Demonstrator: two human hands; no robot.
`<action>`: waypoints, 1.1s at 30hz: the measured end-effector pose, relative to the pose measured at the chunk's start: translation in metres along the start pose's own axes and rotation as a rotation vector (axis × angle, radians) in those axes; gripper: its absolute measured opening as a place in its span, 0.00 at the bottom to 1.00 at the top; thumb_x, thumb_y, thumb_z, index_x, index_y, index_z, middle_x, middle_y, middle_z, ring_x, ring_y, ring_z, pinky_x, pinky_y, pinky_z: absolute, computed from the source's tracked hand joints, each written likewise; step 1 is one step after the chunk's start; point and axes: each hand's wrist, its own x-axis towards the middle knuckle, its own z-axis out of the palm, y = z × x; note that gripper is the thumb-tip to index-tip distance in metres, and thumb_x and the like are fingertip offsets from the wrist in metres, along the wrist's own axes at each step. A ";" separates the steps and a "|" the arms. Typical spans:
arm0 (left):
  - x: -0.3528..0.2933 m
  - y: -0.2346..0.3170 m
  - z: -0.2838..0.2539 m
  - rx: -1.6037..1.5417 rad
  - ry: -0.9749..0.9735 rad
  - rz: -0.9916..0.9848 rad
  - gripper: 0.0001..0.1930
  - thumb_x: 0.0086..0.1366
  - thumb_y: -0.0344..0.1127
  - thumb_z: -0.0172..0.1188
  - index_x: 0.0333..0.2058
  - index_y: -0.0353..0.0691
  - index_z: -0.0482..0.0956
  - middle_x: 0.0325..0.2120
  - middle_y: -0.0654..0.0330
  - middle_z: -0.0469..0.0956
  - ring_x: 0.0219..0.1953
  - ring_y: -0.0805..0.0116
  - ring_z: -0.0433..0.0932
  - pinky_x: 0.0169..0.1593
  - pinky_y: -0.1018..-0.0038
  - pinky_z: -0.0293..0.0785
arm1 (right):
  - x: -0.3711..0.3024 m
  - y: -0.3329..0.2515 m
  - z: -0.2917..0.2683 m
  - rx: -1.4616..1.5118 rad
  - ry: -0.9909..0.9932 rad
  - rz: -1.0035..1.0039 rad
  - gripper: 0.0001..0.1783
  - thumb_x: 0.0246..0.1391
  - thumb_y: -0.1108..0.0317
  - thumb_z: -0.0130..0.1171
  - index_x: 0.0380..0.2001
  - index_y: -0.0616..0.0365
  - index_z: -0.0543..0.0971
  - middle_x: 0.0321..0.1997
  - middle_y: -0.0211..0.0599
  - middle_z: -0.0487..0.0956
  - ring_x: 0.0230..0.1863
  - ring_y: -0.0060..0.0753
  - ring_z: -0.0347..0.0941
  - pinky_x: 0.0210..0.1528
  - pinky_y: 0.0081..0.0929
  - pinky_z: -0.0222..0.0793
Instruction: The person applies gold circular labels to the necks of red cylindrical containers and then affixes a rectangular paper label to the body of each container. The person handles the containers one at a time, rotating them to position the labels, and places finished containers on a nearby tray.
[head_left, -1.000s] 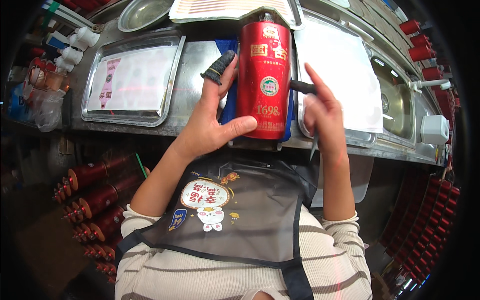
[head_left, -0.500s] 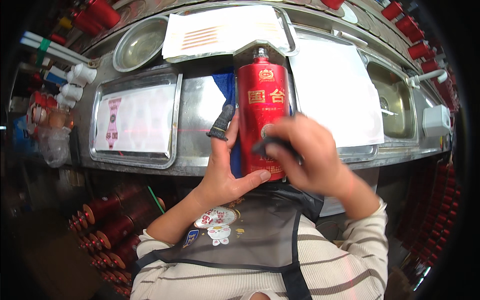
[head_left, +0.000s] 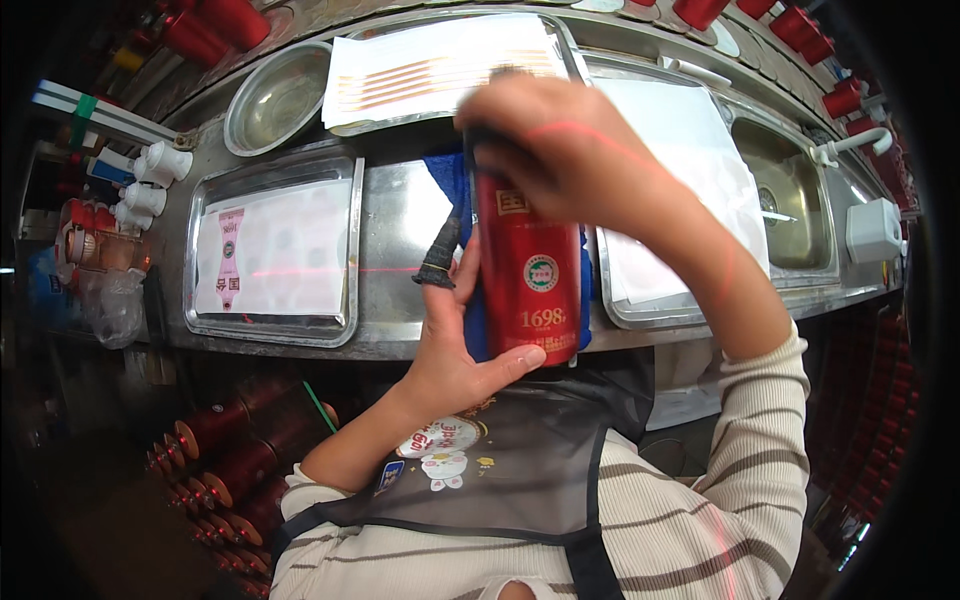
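A glossy red bottle [head_left: 545,290] with gold characters and a round green-and-white emblem lies in front of me, its neck pointing away. My left hand [head_left: 450,335] is closed round the bottle's lower left side, with the thumb across its near end. One finger wears a dark grey finger cot [head_left: 438,252]. Over the bottle's upper part is my right hand [head_left: 575,145], gripping a dark, rounded tool [head_left: 505,155] against the surface. Hand and tool hide the bottle's neck and shoulder, and motion blurs them. A blue cloth [head_left: 450,172] lies under the bottle.
A metal tray [head_left: 348,240] with a pink label sheet stands at left. Behind are a metal bowl [head_left: 275,100] and a tray of sheets with gold strips [head_left: 400,80]. White sheets [head_left: 690,190] lie at right, beside a sink [head_left: 780,185] and a white plastic container [head_left: 873,237].
My right hand has moved up the bottle with the dark tool, from the lower part to the neck end. The lower print now shows. My left hand keeps its hold.
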 end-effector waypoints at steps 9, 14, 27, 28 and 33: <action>-0.003 -0.006 0.001 0.052 0.031 0.038 0.63 0.55 0.43 0.76 0.71 0.29 0.31 0.72 0.35 0.45 0.75 0.50 0.48 0.74 0.60 0.45 | -0.087 -0.066 0.014 0.135 0.378 0.495 0.13 0.53 0.73 0.68 0.41 0.61 0.78 0.34 0.38 0.81 0.34 0.26 0.79 0.37 0.22 0.74; -0.002 -0.002 0.001 0.087 0.023 0.040 0.64 0.56 0.43 0.75 0.71 0.29 0.28 0.72 0.34 0.44 0.74 0.49 0.49 0.73 0.61 0.47 | -0.073 -0.016 0.004 0.200 0.583 0.638 0.13 0.55 0.72 0.68 0.42 0.61 0.77 0.34 0.37 0.81 0.33 0.25 0.78 0.37 0.20 0.74; 0.005 -0.010 -0.001 -0.066 0.025 0.007 0.59 0.58 0.42 0.75 0.70 0.29 0.35 0.70 0.42 0.52 0.70 0.57 0.59 0.70 0.63 0.57 | -0.058 0.008 -0.005 -0.219 0.448 0.141 0.13 0.49 0.75 0.68 0.38 0.57 0.76 0.32 0.42 0.78 0.33 0.49 0.78 0.35 0.34 0.75; 0.005 -0.007 -0.001 -0.037 0.003 0.018 0.58 0.59 0.43 0.74 0.71 0.31 0.34 0.71 0.43 0.52 0.71 0.57 0.58 0.71 0.63 0.56 | -0.056 0.004 -0.008 -0.128 0.438 0.109 0.13 0.48 0.76 0.67 0.37 0.55 0.76 0.31 0.39 0.77 0.33 0.48 0.76 0.36 0.36 0.74; -0.004 -0.009 -0.004 -0.219 0.096 0.031 0.48 0.70 0.43 0.62 0.71 0.35 0.33 0.74 0.44 0.44 0.75 0.55 0.48 0.75 0.60 0.44 | -0.090 -0.063 0.000 -0.079 0.204 -0.004 0.16 0.34 0.75 0.68 0.33 0.52 0.80 0.28 0.34 0.73 0.36 0.43 0.73 0.40 0.37 0.72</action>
